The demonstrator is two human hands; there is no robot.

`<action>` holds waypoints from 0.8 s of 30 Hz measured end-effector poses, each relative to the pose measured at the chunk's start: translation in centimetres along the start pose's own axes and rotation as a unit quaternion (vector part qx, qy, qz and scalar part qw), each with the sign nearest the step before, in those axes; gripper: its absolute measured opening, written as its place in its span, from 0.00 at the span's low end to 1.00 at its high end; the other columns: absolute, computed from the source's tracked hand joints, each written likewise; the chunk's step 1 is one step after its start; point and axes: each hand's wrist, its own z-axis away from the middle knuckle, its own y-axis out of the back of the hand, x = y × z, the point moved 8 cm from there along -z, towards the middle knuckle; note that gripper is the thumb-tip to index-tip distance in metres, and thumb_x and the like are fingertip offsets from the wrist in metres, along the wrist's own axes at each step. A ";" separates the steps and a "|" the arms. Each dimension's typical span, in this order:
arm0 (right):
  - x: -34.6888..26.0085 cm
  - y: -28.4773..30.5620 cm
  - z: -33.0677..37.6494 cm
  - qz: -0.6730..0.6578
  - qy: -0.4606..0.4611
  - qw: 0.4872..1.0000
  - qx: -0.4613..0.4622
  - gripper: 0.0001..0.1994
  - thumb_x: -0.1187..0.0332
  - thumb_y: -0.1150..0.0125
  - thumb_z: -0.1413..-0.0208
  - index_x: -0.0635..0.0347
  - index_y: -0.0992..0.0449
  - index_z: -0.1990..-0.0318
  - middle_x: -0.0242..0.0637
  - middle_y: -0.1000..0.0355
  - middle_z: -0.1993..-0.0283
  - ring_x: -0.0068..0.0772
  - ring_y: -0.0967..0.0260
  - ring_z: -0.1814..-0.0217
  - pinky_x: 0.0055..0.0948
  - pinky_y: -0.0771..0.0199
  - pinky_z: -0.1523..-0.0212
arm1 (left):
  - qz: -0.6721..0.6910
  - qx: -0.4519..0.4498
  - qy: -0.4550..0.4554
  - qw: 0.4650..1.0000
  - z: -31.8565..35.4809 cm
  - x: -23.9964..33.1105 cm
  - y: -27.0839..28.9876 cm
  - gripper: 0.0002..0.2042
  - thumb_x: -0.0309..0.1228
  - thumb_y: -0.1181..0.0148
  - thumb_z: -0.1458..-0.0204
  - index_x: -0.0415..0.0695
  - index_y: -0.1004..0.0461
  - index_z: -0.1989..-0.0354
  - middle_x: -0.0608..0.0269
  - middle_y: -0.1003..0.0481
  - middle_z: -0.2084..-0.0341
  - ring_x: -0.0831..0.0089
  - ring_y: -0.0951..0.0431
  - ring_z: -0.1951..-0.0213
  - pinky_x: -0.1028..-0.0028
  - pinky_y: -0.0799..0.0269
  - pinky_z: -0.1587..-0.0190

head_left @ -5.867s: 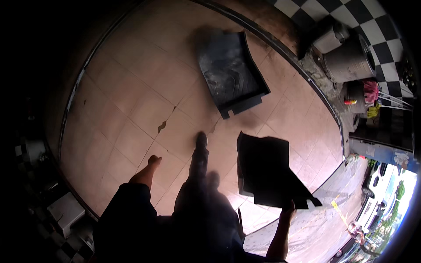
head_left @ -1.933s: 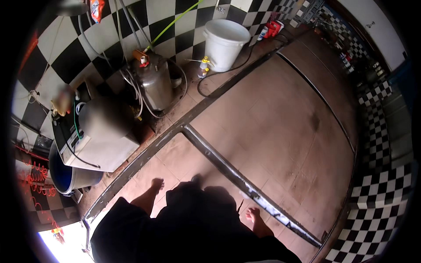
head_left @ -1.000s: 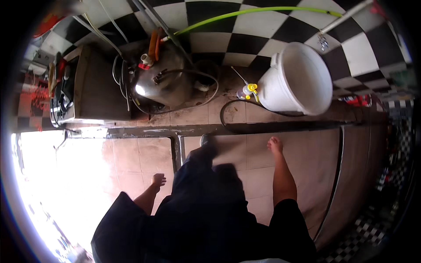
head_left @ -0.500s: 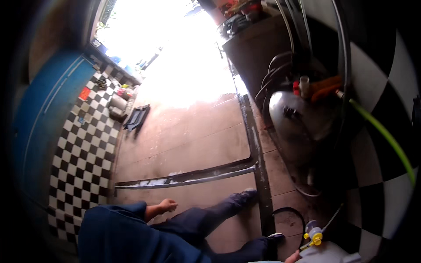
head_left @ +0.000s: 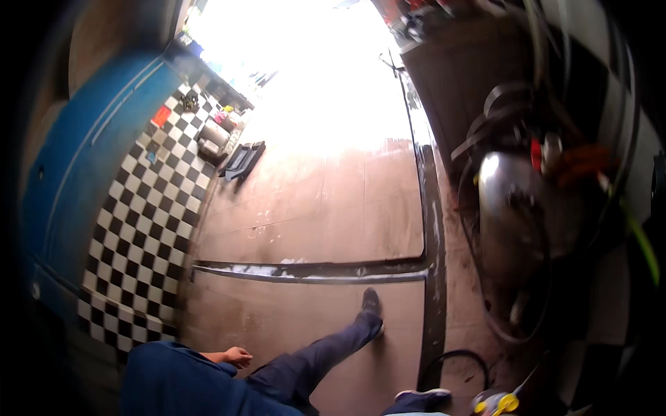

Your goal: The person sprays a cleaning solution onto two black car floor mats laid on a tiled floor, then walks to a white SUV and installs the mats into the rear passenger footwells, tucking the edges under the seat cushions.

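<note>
The left hand [head_left: 238, 357] is half open, fingers loosely bent, with nothing visible in its grasp, held above a floor [head_left: 312, 329] of smooth, dull pinkish-brown tiles with faint scuffs. The right hand is out of view, so how far it is open and what it has hold of I cannot tell. At the bottom edge, right of the legs, is a spray bottle [head_left: 496, 403], partly cut off, with rounded yellow plastic fittings and a thin straight wand. Just beside it a black rubber hose [head_left: 461, 353] arches in a smooth curve.

Further up on the right stands a rounded tank [head_left: 496, 191] of shiny, smudged metal, near a boxy, dull brown cabinet [head_left: 458, 90]. Across on the left, glossy black-and-white checks cover a wall [head_left: 142, 229] next to a smooth blue panel [head_left: 76, 166]; near its foot lies moulded black tray-like plastic [head_left: 243, 161], how many pieces is unclear.

Counted: one hand, one spray bottle, one tank, two dark shoes [head_left: 371, 299], and two worn dark floor strips [head_left: 312, 274] meeting at a corner.
</note>
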 end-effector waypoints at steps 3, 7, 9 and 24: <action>-7.4 -6.3 8.7 0.040 0.073 0.995 -0.060 0.20 0.55 0.36 0.62 0.50 0.29 0.59 0.34 0.28 0.66 0.37 0.30 0.68 0.34 0.32 0.70 | 0.194 -0.124 -0.050 0.972 -4.6 -4.1 4.8 0.09 0.35 0.46 0.48 0.41 0.30 0.70 0.62 0.29 0.79 0.74 0.28 0.79 0.77 0.34 0.80; -21.4 -15.2 24.2 0.114 0.196 0.963 -0.144 0.21 0.55 0.36 0.62 0.50 0.29 0.59 0.35 0.28 0.66 0.37 0.30 0.68 0.35 0.32 0.69 | 0.287 -0.166 -0.040 0.943 -8.4 -3.7 8.1 0.08 0.34 0.46 0.49 0.41 0.30 0.73 0.63 0.31 0.82 0.75 0.31 0.81 0.77 0.38 0.82; -28.8 -20.3 33.6 0.160 0.258 0.934 -0.186 0.21 0.55 0.36 0.62 0.50 0.29 0.59 0.35 0.28 0.66 0.37 0.30 0.68 0.35 0.32 0.69 | 0.326 -0.176 -0.040 0.928 -10.0 -2.0 9.3 0.08 0.33 0.46 0.50 0.41 0.31 0.74 0.64 0.31 0.83 0.76 0.32 0.82 0.77 0.39 0.83; -50.9 -40.6 68.8 0.406 0.402 0.759 -0.313 0.21 0.54 0.36 0.63 0.53 0.28 0.60 0.37 0.27 0.67 0.39 0.29 0.68 0.36 0.31 0.67 | 0.117 -0.094 -0.493 0.857 1.2 55.1 27.5 0.24 0.53 0.49 0.54 0.46 0.26 0.58 0.53 0.26 0.62 0.61 0.27 0.57 0.68 0.33 0.54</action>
